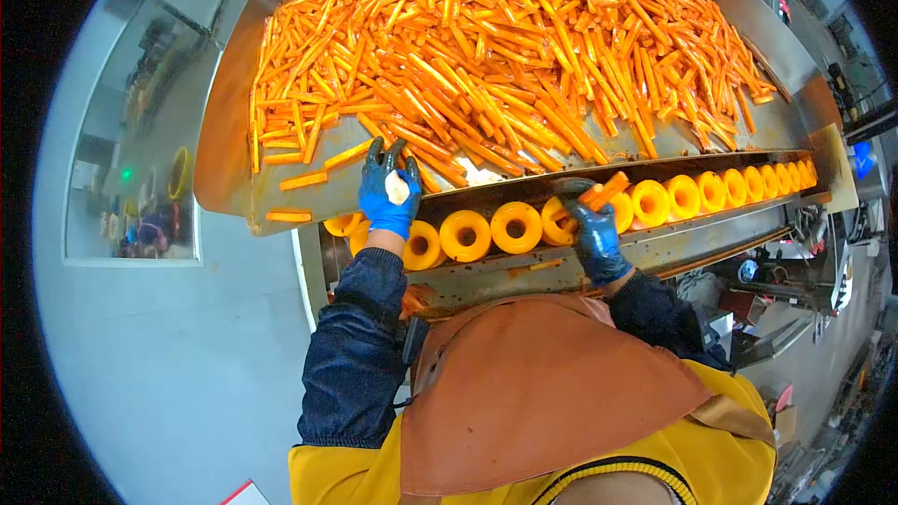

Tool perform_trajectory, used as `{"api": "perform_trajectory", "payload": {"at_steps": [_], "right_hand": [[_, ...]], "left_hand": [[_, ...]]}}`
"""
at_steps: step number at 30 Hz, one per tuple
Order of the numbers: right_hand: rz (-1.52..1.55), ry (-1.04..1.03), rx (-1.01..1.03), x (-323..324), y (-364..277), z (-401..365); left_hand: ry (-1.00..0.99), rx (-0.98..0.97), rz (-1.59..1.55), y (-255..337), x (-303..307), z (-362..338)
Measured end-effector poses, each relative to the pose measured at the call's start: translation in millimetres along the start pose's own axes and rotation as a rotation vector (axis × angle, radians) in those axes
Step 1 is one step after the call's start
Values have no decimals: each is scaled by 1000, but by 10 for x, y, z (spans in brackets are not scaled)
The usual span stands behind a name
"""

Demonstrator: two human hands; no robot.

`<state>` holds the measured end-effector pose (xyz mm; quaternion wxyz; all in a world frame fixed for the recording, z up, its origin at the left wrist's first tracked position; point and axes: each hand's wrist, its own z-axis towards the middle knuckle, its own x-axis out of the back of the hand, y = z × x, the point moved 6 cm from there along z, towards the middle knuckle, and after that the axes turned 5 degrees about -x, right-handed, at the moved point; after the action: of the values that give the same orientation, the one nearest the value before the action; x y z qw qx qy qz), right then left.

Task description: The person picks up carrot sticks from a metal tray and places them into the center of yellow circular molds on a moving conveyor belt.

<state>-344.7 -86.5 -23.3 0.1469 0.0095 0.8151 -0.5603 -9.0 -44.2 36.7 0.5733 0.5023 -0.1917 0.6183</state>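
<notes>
My left hand [388,189], in a blue glove with dark wet fingertips, reaches over the near edge of a metal tray [224,164]. Its fingers are stretched out and apart against the nearest orange sticks [348,155] of a large glossy heap. A pale patch shows on the back of that glove. My right hand [596,236], also gloved in blue, is closed around orange stick pieces [608,189], whose ends stick out past the fingers. It sits over a row of yellow ring-shaped cups [515,227] with round holes, partly hiding some of them.
The heap of orange sticks [524,47] covers most of the tray. Below the cups runs a metal ledge [486,278] with a few scraps on it. A window [131,150] is in the wall at left. Machine parts [809,266] stand at right.
</notes>
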Motion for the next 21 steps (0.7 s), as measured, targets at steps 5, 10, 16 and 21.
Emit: {"api": "perform_trajectory", "payload": {"at_steps": [5,10,16,21], "right_hand": [[27,-223,-134,-370,479,136],[-12,-261,95,-402,-9,-34],[-5,-211,-74,-855,34,-25],[-101,-235,16,-1000,323,65]], "left_hand": [[3,-21,19,-8,-4,0],[52,-51,18,-46,-35,-13],[76,-67,22,-37,-35,-13],[72,-63,6,-41,-30,-11]]}}
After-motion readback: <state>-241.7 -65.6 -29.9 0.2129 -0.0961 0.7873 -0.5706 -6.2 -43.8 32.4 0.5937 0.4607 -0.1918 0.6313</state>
